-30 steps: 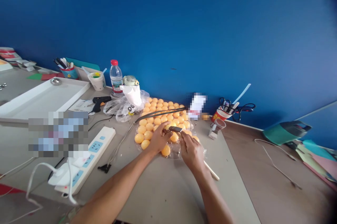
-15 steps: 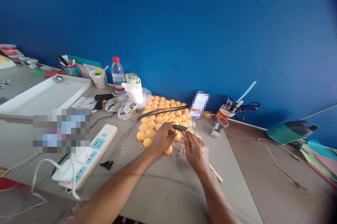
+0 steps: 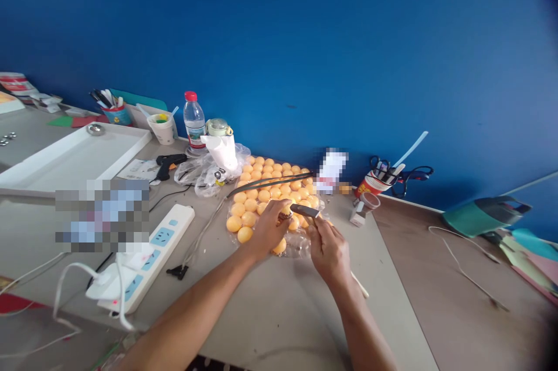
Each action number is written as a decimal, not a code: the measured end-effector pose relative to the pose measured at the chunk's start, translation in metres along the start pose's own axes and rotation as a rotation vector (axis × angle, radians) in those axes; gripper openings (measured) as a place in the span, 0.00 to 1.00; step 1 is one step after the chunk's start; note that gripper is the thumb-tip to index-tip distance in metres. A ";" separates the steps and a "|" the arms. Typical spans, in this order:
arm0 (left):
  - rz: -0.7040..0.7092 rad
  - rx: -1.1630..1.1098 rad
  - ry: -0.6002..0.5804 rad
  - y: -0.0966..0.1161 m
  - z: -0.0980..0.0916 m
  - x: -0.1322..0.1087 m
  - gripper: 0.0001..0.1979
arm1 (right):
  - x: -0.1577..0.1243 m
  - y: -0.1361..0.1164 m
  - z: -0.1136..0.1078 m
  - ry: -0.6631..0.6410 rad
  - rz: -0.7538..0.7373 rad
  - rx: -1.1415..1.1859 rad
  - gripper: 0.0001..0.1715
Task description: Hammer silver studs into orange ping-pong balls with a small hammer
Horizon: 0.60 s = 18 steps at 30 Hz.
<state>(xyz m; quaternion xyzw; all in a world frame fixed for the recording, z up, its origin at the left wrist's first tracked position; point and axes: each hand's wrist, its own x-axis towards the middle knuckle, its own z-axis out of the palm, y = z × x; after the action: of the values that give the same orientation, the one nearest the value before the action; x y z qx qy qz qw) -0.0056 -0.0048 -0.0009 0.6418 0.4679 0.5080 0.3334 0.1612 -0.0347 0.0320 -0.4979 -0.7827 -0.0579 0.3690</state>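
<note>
At the orange-ball pack's (image 3: 250, 205) near side, the left hand (image 3: 267, 231) pinched a yellowish ball (image 3: 286, 207) and the right hand (image 3: 330, 248) gripped a dark-tipped tool (image 3: 305, 210), its tip slightly drawn back, baring more ball.

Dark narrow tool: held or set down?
Held: the right hand is closed around one end of the dark narrow tool; its free end points toward the left hand. Tip contact: cannot tell.

bare l & r hands (image 3: 330, 250), bare forearms (image 3: 196, 307), slim, narrowing twd wrists (image 3: 249, 254)
</note>
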 end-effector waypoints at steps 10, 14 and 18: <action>-0.045 -0.031 0.038 -0.003 0.002 0.002 0.21 | 0.001 -0.001 -0.002 -0.019 0.011 0.015 0.18; -0.097 -0.107 0.066 -0.004 0.003 0.002 0.21 | 0.001 -0.002 -0.002 -0.047 0.002 0.015 0.17; -0.136 -0.167 0.064 -0.003 0.002 0.003 0.21 | 0.001 -0.002 -0.003 0.001 0.040 0.033 0.18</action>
<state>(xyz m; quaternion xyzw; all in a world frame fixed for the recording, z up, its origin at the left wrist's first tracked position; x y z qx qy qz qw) -0.0041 -0.0009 -0.0029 0.5621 0.4768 0.5415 0.4043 0.1613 -0.0360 0.0357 -0.5074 -0.7732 -0.0378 0.3784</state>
